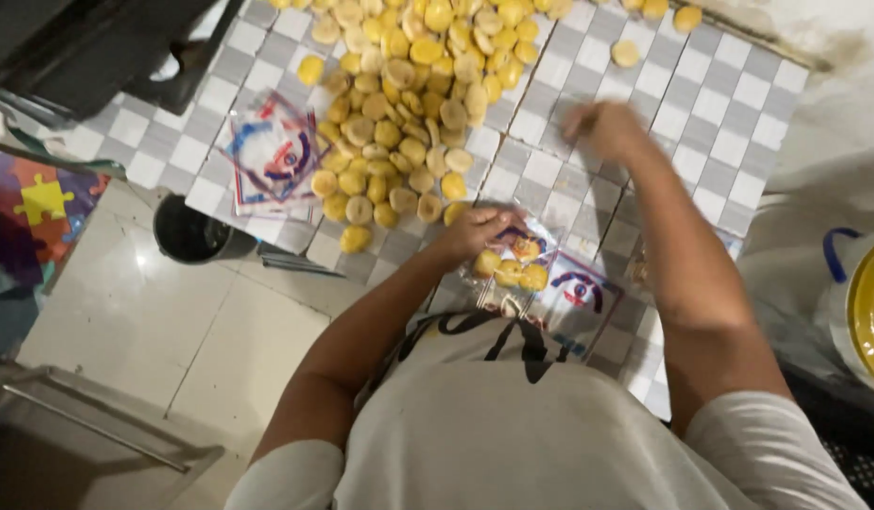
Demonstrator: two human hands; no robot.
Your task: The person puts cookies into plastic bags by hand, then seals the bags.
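Hands: left hand (470,231) grasping the mouth of a clear printed bag (527,274) of yellow cakes (511,272) at frame centre on the checkered desk (720,104), right hand (602,127) blurred, grip untellable; risk: slack bag may spill cakes, judged.

Looks like a home food-packing spot, prob. a small home biz: heap of yellow round biscuits (413,104) on a grey-white checked cloth (730,113), printed clear bags (272,151) nr its left edge, tiled floor (163,321), kids' puzzle mat (35,203), black bucket (191,231).
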